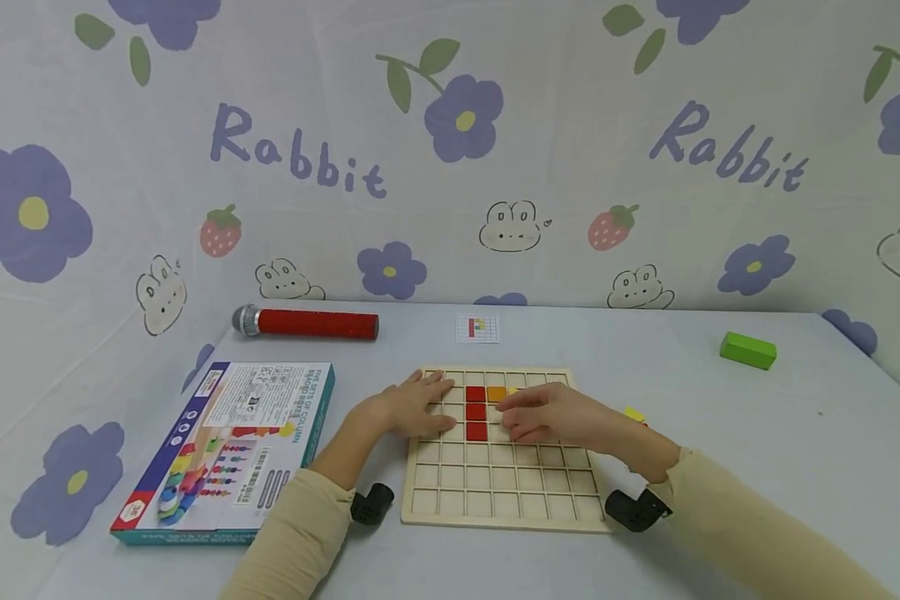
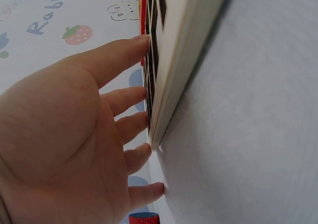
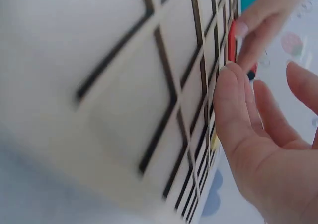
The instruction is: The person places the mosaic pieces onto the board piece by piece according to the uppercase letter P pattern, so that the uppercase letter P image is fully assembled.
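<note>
A wooden grid board [image 1: 450, 510] lies on the table in front of me. Three red tiles [image 1: 476, 412] stand in one of its columns, with an orange tile [image 1: 497, 394] beside the topmost and a partly covered yellow tile [image 1: 514, 391] after that. My left hand [image 1: 416, 407] rests on the board's left edge, its fingers spread. Over the cells right of the red column is my right hand [image 1: 543, 414], thumb and fingertips close together at the board. In the right wrist view its fingertips touch the grid; whether a tile is between them is hidden.
Loose yellow and red tiles [image 1: 634, 414] show partly behind my right wrist. A small card with a coloured grid pattern [image 1: 477, 328] lies beyond the board. On the left are a flat toy box [image 1: 270, 396] and a red microphone [image 1: 318, 324]; a green block [image 1: 748, 351] sits far right.
</note>
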The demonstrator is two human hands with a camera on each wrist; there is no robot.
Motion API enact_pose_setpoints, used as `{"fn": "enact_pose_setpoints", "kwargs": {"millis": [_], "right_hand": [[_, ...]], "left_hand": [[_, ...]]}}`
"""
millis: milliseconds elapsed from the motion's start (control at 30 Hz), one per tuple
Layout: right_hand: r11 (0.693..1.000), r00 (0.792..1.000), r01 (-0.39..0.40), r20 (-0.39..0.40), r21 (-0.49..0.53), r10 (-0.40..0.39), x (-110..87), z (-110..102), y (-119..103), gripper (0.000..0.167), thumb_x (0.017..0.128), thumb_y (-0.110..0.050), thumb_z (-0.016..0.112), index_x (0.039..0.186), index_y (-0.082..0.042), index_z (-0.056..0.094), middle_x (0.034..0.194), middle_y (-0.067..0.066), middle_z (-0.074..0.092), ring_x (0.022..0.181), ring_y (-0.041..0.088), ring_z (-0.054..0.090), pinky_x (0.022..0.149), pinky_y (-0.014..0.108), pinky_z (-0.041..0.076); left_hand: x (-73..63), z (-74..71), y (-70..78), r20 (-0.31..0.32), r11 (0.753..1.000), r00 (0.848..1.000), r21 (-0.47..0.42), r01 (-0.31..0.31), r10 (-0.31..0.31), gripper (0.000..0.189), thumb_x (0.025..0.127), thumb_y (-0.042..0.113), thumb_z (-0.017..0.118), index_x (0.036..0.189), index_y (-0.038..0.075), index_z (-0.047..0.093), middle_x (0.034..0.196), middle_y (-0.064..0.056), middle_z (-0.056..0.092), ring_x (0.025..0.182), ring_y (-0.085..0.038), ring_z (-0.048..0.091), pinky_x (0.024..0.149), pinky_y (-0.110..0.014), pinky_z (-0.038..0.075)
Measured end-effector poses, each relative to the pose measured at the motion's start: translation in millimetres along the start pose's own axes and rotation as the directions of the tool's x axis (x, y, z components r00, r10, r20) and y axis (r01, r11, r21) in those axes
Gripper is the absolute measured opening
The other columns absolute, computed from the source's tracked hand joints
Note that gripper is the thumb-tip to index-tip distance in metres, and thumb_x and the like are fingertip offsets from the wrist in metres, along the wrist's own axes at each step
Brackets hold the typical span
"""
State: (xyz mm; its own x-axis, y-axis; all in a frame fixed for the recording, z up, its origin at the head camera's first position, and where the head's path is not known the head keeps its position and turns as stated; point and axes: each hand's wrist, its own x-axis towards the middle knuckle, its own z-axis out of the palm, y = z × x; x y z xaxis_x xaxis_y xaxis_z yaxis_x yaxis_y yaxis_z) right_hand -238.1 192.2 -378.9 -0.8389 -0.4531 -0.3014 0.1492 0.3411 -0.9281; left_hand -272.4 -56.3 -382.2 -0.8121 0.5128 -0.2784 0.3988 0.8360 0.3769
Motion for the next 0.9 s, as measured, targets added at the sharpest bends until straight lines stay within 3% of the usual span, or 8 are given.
{"fn": "enact_pose_setpoints", "kwargs": {"millis": [333, 900], "right_hand": [[0.999, 0.998, 0.003, -0.068, -0.043, -0.006, -25.4, -36, 4, 0.056, 0.096, -0.030, 0.059, 0.137, 0.005, 0.045, 0.124, 0.020, 0.058, 0.107, 0.028, 0.060, 0.090, 0.034, 0.049], [0.997, 0.990, -0.043, -0.133, -0.061, 0.034, -75.5, -88, 37, 0.061, 0.098, -0.029, 0.055, 0.137, 0.015, 0.039, 0.130, 0.023, 0.053, 0.110, 0.021, 0.060, 0.089, 0.031, 0.049]], "left_hand": [[-0.1, 0.2, 0.5, -0.002, 1.000, 1.000, -0.008, 0.002, -0.002, 0.066, 0.095, 0.037, 0.056, 0.151, 0.012, 0.030, 0.157, -0.008, 0.019, 0.143, -0.032, 0.008, 0.109, -0.058, 0.014], [-0.2, -1.0, 1.7, 0.008, 1.000, 1.000, -0.002, 0.003, -0.003, 0.066, 0.096, 0.037, 0.055, 0.151, 0.012, 0.029, 0.157, -0.009, 0.019, 0.143, -0.032, 0.008, 0.109, -0.058, 0.015]]}}
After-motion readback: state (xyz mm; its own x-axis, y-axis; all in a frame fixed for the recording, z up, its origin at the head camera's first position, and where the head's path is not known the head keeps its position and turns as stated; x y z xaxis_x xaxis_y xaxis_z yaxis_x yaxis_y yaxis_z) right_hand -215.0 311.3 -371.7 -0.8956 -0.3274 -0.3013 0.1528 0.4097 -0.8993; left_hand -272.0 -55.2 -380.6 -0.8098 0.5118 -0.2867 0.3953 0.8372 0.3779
